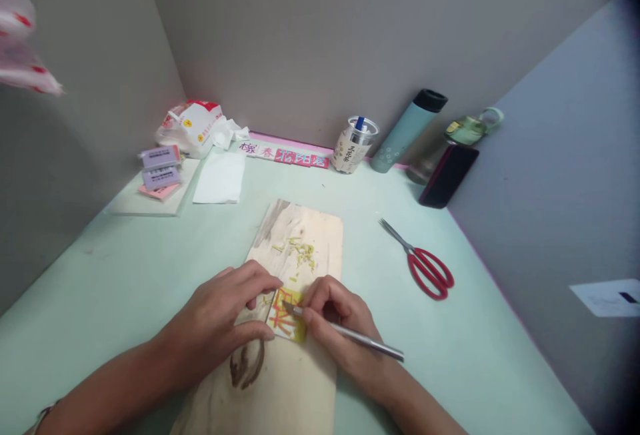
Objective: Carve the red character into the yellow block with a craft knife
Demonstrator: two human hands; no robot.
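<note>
A wooden board (305, 228) lies lengthways on the pale green table (125, 275). On it sits a small yellow paper (287, 320) with red markings, with yellow paper scraps (300, 251) scattered just beyond it. My left hand (220, 318) presses down beside the paper, with thumb and forefinger at its left edge. My right hand (337, 321) grips a silver craft knife (350, 333) like a pen, its tip resting on the paper.
Red-handled scissors (425, 265) lie right of the board. Along the back wall stand a jar (354, 145), a teal flask (407, 131), a bottle (445, 145) and a dark phone (449, 175). White tissue (220, 178), small boxes (160, 168) and a plastic bag (193, 125) sit at back left.
</note>
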